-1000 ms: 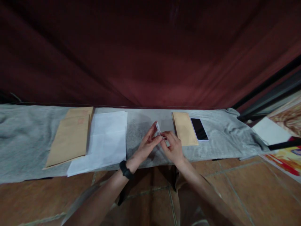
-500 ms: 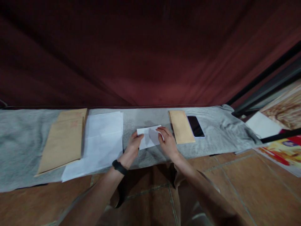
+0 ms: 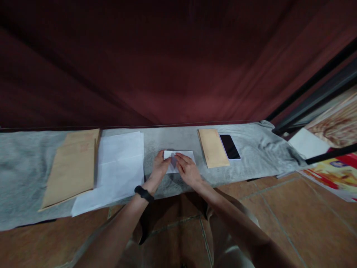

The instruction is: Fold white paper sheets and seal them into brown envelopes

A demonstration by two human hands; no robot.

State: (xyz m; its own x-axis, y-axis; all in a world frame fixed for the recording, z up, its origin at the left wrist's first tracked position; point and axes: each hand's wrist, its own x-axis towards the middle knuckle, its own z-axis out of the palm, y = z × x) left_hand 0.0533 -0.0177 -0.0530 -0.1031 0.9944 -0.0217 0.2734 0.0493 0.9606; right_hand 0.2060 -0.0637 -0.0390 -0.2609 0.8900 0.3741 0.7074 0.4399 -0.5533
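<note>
Pressing down now, both hands sit on a small folded white paper point(image 3: 180, 156) that lies flat on the grey cloth-covered surface point(image 3: 251, 163), roughly midway between the stack of white sheets point(image 3: 119, 167) and the slim brown envelope point(image 3: 212, 147). A second ago that paper was pinched up in the air between the fingertips, standing almost on edge; half a second ago it was coming down, tilted and spread between the two hands. It has since settled square on the cloth, and my guess is that a fold is being flattened rather than a new one started.

The left hand point(image 3: 160, 165), with a black band on its wrist, has its fingers extended and laid on the paper's left end, holding it down, not curled round it. The right hand point(image 3: 187, 170) lies open across the lower middle, fingers flat on the sheet, gripping nothing. The hands have drawn closer together than they were half a second ago.

A dark phone point(image 3: 229, 146) rests just beside the brown envelope, on its right. Further left, larger brown envelopes point(image 3: 74, 165) overlap the white sheets' edge. The view has also dipped a little, so everything sits slightly lower and leftward.
</note>
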